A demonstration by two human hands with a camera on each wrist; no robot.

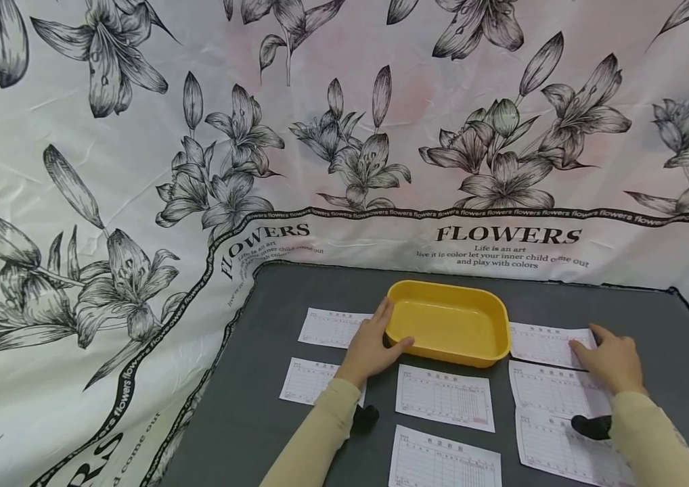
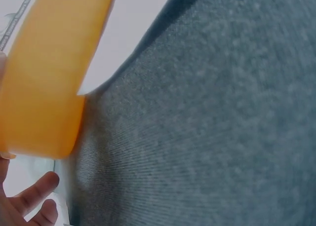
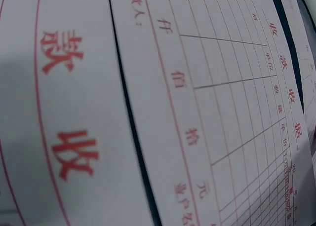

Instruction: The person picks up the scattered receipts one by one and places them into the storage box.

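Observation:
A yellow plastic tray (image 1: pixel 449 323), shallow with rounded corners, lies at the back middle of the dark table. My left hand (image 1: pixel 370 346) holds its left front corner, fingers along the left side and thumb at the front. In the left wrist view the tray's side (image 2: pixel 49 83) shows with some fingers (image 2: pixel 37 194) by it. On the right, my right hand (image 1: pixel 615 362) touches the right end of a printed paper slip (image 1: pixel 545 343), its thumb and fingers spread. The right wrist view shows red-printed slips (image 3: pixel 222 88) close up, without fingers.
More slips lie at left (image 1: pixel 332 328), below it another slip (image 1: pixel 308 380), in the middle a slip (image 1: pixel 445 397) and a nearer slip (image 1: pixel 445 460). At right are two slips, one upper (image 1: pixel 554 389) and one lower (image 1: pixel 564 443). Flower-printed cloth (image 1: pixel 350 243) borders the table.

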